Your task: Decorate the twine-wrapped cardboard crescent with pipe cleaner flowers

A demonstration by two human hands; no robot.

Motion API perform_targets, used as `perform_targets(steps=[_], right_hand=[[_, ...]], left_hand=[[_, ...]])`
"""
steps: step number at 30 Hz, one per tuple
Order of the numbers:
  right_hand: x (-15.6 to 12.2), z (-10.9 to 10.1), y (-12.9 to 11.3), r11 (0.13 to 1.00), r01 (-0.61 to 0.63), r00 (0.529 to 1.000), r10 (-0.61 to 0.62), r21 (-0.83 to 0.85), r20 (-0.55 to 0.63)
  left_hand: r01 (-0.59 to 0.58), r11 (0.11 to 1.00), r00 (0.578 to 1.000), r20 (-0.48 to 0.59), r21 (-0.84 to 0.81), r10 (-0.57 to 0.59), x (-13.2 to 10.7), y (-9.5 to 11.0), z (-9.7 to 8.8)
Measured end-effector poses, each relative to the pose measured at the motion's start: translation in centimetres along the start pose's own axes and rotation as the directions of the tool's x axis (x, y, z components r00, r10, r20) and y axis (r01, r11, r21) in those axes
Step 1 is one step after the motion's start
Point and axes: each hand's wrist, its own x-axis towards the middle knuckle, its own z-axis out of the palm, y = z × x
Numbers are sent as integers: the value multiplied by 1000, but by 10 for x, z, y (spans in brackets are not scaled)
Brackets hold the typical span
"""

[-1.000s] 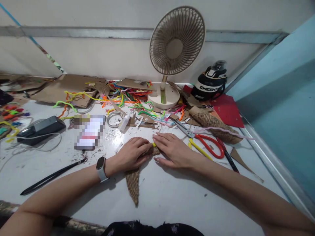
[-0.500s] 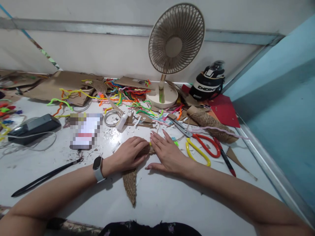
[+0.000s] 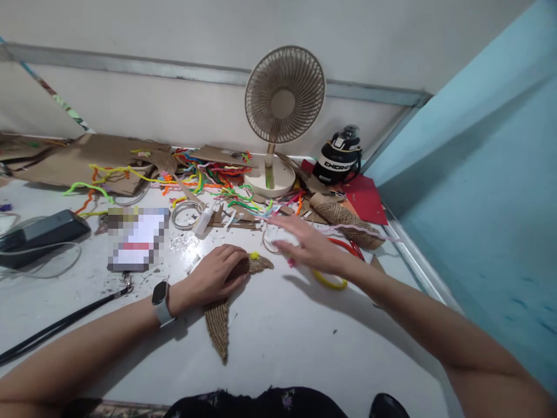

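Note:
My left hand point(image 3: 213, 277) lies palm down on a twine-wrapped cardboard piece point(image 3: 220, 325) on the white table point(image 3: 282, 342), fingers curled over its upper part. A pointed tail of the piece sticks out toward me and a yellow tip point(image 3: 254, 255) shows at its far end. My right hand point(image 3: 307, 247) hovers above the table with fingers stretched out, blurred by motion, over the red and yellow scissors point(image 3: 333, 281). It holds nothing. A smartwatch point(image 3: 160, 302) is on my left wrist.
A desk fan point(image 3: 278, 116) stands at the back beside a black bottle point(image 3: 339, 159) and red paper point(image 3: 365, 200). Coloured pipe cleaners point(image 3: 209, 174), cardboard scraps point(image 3: 87, 159), a tape ring point(image 3: 185, 213), a glue tube point(image 3: 203, 220), a twine cone point(image 3: 343, 219), a black device point(image 3: 41, 232) and a black strap point(image 3: 61, 325) lie around.
My right hand has lifted off the twine-wrapped piece and swung right and away, over the scissors. My left hand stays on the piece. The camera has pulled back and turned.

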Motion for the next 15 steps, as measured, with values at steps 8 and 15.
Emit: perform_targets(steps=[8, 15], right_hand=[[-37, -6, 24, 951, -238, 969, 246, -198, 16], [-40, 14, 23, 926, -290, 945, 317, -241, 80]], left_hand=[[4, 1000, 999, -47, 8, -4, -1, -4, 0], [26, 1000, 998, -63, -4, -26, 0, -6, -2]])
